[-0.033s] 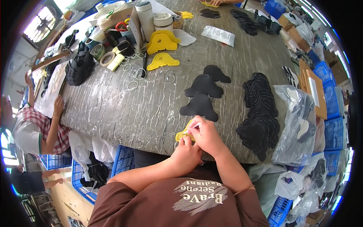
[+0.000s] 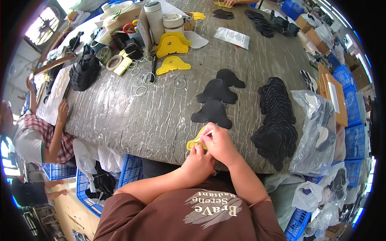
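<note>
Near the front edge of the table, a yellow template (image 2: 191, 143) lies mostly covered by my hands. My left hand (image 2: 198, 161) is closed, its bent fingertips pressing on the template's near side. Pinched in my right hand (image 2: 218, 143) is a slim white pen (image 2: 208, 133), its tip pointing down and left onto the template. What lies under the template is hidden. Just beyond my hands, a black cut piece (image 2: 212, 113) rests flat, overlapped in a row with a second black piece (image 2: 217, 91) and a third (image 2: 230, 78).
A long fanned stack of black pieces (image 2: 277, 120) lies to the right, beside a clear plastic bag (image 2: 313, 132). Two yellow templates (image 2: 173, 65) sit farther off, near rubber bands, tape rolls and a white bottle (image 2: 154, 20). A co-worker (image 2: 40, 136) is at the left edge.
</note>
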`<state>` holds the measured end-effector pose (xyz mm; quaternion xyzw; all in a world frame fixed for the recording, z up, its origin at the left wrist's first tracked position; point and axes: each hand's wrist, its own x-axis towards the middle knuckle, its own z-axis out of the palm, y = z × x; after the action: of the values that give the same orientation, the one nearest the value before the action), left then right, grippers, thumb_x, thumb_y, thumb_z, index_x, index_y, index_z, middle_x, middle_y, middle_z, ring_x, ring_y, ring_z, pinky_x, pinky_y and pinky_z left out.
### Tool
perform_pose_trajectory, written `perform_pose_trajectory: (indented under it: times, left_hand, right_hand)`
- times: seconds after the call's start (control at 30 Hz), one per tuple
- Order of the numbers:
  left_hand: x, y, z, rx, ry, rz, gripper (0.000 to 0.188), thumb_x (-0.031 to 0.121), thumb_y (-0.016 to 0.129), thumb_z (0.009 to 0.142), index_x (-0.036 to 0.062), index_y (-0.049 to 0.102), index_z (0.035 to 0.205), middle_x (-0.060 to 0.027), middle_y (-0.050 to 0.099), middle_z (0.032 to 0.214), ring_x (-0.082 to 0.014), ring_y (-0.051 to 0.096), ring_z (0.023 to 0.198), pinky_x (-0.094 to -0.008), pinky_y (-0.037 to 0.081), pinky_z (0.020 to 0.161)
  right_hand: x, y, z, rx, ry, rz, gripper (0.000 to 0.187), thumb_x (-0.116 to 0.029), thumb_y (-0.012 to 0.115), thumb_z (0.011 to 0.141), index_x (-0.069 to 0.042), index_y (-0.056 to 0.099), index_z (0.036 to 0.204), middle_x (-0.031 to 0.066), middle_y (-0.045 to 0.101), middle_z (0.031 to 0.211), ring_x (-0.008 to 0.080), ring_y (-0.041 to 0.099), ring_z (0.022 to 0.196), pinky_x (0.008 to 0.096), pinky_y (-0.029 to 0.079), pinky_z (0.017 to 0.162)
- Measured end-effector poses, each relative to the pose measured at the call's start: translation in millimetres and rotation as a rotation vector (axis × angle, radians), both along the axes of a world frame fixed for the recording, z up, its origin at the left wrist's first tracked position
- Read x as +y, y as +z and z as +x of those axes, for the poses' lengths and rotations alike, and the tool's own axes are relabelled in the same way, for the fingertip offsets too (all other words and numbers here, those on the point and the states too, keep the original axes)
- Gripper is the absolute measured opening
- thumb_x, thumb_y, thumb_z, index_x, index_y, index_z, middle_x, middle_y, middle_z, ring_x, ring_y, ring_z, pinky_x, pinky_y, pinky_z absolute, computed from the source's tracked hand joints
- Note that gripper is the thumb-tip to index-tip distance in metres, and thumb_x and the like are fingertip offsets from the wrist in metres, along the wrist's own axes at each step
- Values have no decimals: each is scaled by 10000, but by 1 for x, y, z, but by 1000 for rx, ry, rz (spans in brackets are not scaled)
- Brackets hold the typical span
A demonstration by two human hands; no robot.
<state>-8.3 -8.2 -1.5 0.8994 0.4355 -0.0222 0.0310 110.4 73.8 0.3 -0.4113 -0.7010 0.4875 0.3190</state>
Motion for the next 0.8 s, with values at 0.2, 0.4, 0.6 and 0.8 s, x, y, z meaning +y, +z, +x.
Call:
perform_pose_trajectory:
  times: [0.2,0.4,0.6,0.8]
  left_hand:
    - [1,5,2,35,38,52,706,522,707,726,-18,610,1171,-212,533,1168,-354,538,849,-415,534,726]
    - [0,4,2,-11,38,40,806,530,705,723,-70,548,1237,-246,532,1202,-420,557,901,-486,523,783]
    - [0,5,2,46,48,20,768,520,691,750,-5,539,1290,-228,526,1256,-373,551,912,-427,538,778]
    - [0,6,2,39,41,5,743,510,684,763,9,546,1295,-225,532,1260,-369,547,921,-423,539,771]
  right_hand:
    - [10,0,6,16,-41,37,65,63,568,878,24,517,862,127,646,802,177,679,727,300,548,663]
    - [19,-10,7,67,-99,66,94,40,611,845,18,519,855,160,643,742,287,668,689,359,525,632]
    - [25,-11,10,32,-158,80,90,39,587,889,0,508,872,103,637,753,179,673,694,300,534,641]
    - [27,-11,14,27,-230,97,78,29,583,894,-1,513,876,99,631,744,183,668,677,299,526,626]
